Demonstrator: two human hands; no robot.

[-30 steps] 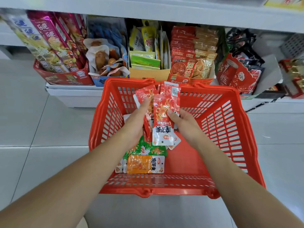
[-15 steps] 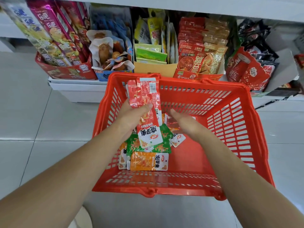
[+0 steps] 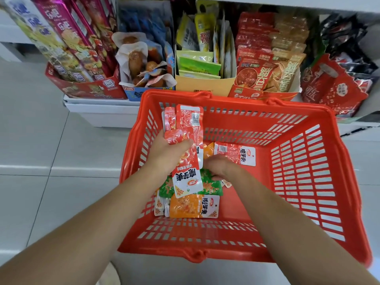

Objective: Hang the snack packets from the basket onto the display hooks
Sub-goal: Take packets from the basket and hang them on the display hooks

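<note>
Now, left hand point(image 3: 167, 156) grips red packets point(image 3: 188, 128), right hand point(image 3: 221, 166) touches green packet point(image 3: 210, 187)

Red slotted basket point(image 3: 308, 182) sat open-topped. Bunch of red packets point(image 3: 188, 122) stood upright in left hand point(image 3: 166, 155) at its left side; green packet point(image 3: 210, 185) & orange packet point(image 3: 193, 205) lay flat beneath, red-white packet point(image 3: 236, 154) flat nr far wall

You're working in bright, even light that leaves soft glare streaks on the floor tiles point(image 3: 30, 166), while your wide lens bows the edges and smears the shelf packets point(image 3: 339, 38) at top right.
</note>
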